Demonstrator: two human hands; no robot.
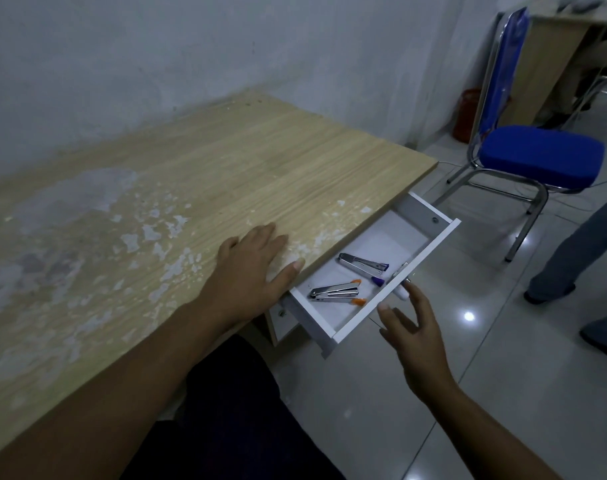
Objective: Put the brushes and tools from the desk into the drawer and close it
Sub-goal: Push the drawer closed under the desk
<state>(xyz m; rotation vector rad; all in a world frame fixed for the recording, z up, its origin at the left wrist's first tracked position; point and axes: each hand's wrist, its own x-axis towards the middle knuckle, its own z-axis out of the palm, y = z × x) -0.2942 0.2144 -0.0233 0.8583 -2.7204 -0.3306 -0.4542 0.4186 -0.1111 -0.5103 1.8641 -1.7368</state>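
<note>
The white drawer (395,292) stands pulled out from under the wooden desk (225,161). Inside lie a metal tool with orange tips (335,292), a second metal tool (364,263) with a purple end, and a white purple-tipped pen (378,280). My left hand (257,268) rests flat on the desk's front edge, fingers spread, holding nothing. My right hand (412,327) hovers just in front of the drawer's front panel, fingers apart, fingertips near a small white handle (402,292). I cannot tell whether it touches the panel.
A blue padded chair (534,157) with chrome legs stands to the right behind the drawer. Another person's legs (579,258) are at the far right on the tiled floor. A second desk (551,57) sits in the back corner. My dark-clothed lap is below.
</note>
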